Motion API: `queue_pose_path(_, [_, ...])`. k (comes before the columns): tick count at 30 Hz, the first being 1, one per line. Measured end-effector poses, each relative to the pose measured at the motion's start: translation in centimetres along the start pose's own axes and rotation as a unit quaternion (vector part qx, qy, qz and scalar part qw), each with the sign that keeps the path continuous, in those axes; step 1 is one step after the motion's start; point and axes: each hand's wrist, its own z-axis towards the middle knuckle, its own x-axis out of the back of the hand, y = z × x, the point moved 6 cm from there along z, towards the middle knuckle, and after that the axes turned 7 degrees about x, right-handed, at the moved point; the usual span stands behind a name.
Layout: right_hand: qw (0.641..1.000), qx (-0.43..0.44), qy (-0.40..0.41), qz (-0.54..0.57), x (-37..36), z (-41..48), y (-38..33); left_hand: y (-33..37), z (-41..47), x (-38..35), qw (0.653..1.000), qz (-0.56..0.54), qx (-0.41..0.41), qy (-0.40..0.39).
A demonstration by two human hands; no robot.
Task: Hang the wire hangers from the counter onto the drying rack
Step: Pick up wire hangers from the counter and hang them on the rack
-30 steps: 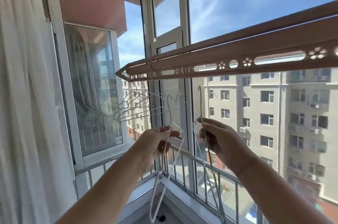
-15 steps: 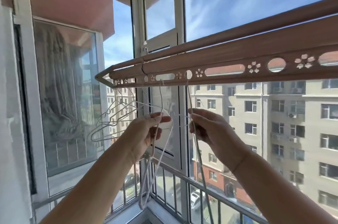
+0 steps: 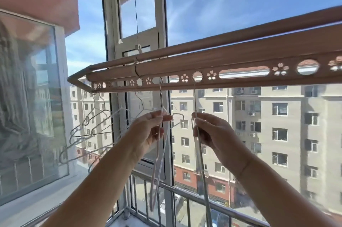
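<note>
At the far left a window pane (image 3: 33,97) shows dim reflections, and just right of it a bunch of wire hangers (image 3: 88,119) hangs from the left end of the drying rack (image 3: 231,60), a brown bar with a strip of round and flower-shaped holes running across the view. The left hand (image 3: 149,132) is raised below the rack, thumb and fingertips pinching the neck of a white hanger (image 3: 156,169); its wire rises to an oblong slot in the strip, and its body hangs down past the wrist. Close beside it, apart from it, the right hand (image 3: 212,134) pinches the neck of a grey hanger (image 3: 203,176), whose hook reaches a round hole in the strip; I cannot tell whether either hook is fully through. Below the arms runs a metal railing (image 3: 246,216), with an apartment block (image 3: 288,125) beyond.
</note>
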Motion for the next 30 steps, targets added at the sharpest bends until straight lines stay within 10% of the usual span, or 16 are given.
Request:
queue_pose_path(20, [0.988,-0.017,0.148,-0.032,1.4,-2.4,1.5,-2.7,3.1,2.0,0.992,-0.069,0.04,-0.096])
queue_pose_path(30, [0.944,-0.064,0.219,-0.237,8.3,-12.8,6.7,-14.4,1.9,5.2,0.996,0.013,0.087,-0.019])
